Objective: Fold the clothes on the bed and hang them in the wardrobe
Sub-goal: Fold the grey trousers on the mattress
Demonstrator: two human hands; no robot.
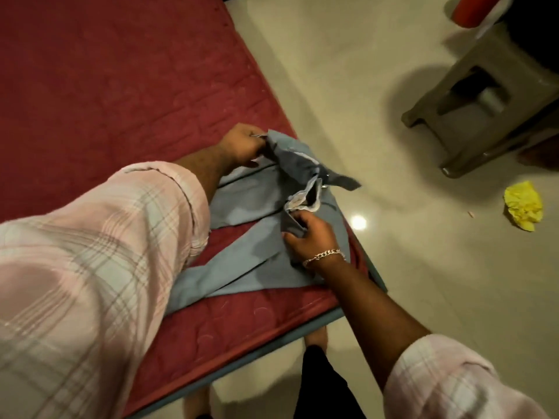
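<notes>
A pair of light blue trousers (248, 201) lies on the red quilted bed (106, 80), at the corner nearest the floor, with its legs running toward me under my left arm. My left hand (242, 143) grips the far end of the waistband. My right hand (311, 237), with a chain bracelet at the wrist, pinches the near end of the waistband, which gapes open between the two hands. No wardrobe is in view.
Pale tiled floor (348, 86) lies to the right of the bed. A grey plastic stool (490, 95) stands at the upper right with a red object (472, 10) on top. A crumpled yellow cloth (523, 205) lies on the floor. My bare feet show below the bed edge.
</notes>
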